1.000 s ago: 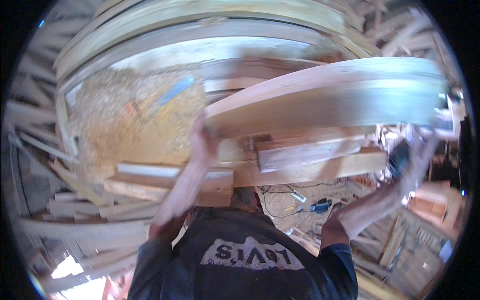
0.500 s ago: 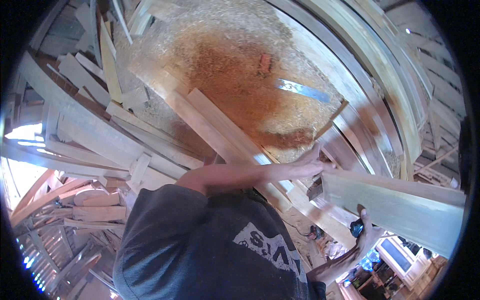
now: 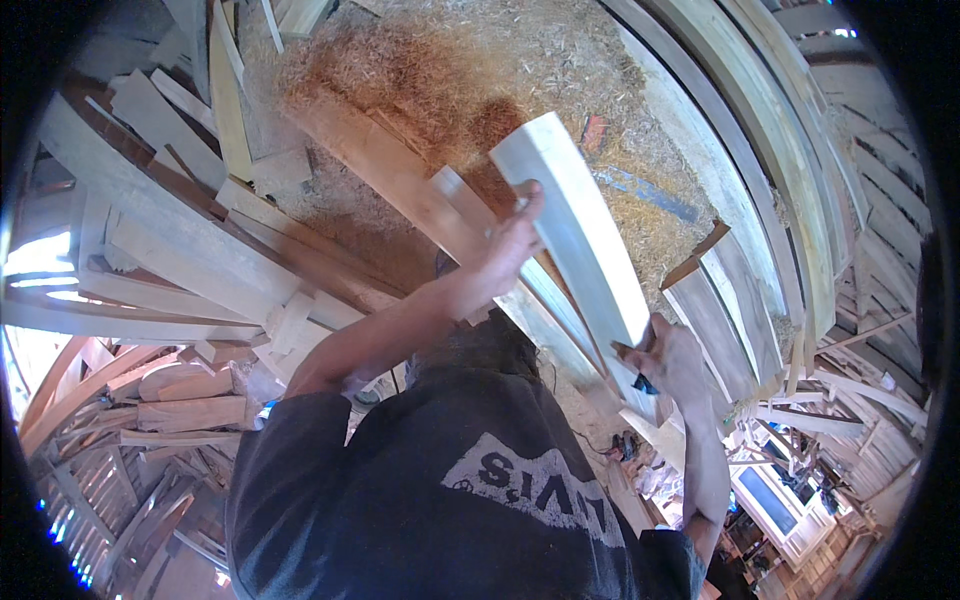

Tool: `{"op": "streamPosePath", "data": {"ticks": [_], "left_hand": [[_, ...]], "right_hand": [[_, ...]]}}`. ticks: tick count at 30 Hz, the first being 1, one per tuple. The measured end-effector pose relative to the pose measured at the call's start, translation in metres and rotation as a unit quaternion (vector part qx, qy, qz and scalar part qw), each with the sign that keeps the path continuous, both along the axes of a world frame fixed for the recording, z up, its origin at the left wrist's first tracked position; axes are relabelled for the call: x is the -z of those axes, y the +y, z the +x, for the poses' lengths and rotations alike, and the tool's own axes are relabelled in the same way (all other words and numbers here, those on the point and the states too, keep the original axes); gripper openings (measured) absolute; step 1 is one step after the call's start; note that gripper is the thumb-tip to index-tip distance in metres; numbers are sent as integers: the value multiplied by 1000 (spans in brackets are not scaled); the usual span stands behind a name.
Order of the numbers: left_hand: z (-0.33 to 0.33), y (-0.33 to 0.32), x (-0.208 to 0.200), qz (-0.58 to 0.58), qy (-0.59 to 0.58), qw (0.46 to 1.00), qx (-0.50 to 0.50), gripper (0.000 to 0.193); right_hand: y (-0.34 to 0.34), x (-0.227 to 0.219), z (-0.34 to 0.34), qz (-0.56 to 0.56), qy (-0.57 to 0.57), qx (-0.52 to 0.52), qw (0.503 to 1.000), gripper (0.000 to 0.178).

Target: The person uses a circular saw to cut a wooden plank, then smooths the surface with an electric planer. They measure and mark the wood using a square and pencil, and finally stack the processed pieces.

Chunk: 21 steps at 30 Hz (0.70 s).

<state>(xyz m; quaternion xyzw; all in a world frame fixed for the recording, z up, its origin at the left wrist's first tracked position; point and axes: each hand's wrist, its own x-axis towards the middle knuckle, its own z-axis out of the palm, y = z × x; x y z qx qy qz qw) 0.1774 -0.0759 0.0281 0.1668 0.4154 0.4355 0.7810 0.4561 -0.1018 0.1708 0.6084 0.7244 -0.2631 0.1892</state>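
Note:
A thick, pale wooden plank [image 3: 590, 230] is held up in front of me, slanting from the upper middle down toward the right. My left hand [image 3: 515, 240] grips its left edge near the far end, with the thumb up against the wood. My right hand [image 3: 678, 362] is closed round the near end. A small dark object [image 3: 644, 384] shows by the right fingers; what it is I cannot make out. Below the plank lie long boards [image 3: 400, 185], partly hidden by it and by my left arm.
Sawdust [image 3: 400, 70] covers the ground ahead. On it lie a bluish flat strip [image 3: 648, 192] and a small red object [image 3: 595, 132]. Short stacked boards [image 3: 720, 310] stand at the right, beside long beams [image 3: 790, 150]. Scrap timber [image 3: 170, 240] is heaped at the left.
The plank has swung from the far right to the middle, its far end now pointing up and away. My left hand has moved left and my right hand up and left with it.

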Motion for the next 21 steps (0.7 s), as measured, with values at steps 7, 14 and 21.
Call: {"op": "streamPosePath", "data": {"ticks": [7, 14, 21], "left_hand": [[-95, -42, 23, 40, 88, 991, -92, 82], [-206, -16, -78, 242, 174, 911, -284, 71], [-246, 16, 76, 208, 232, 949, -43, 69]], "right_hand": [[38, 49, -56, -53, 36, -85, 994, 40], [38, 81, -63, -90, -28, -145, 985, 45], [27, 65, 9, -231, 245, 108, 936, 68]]}}
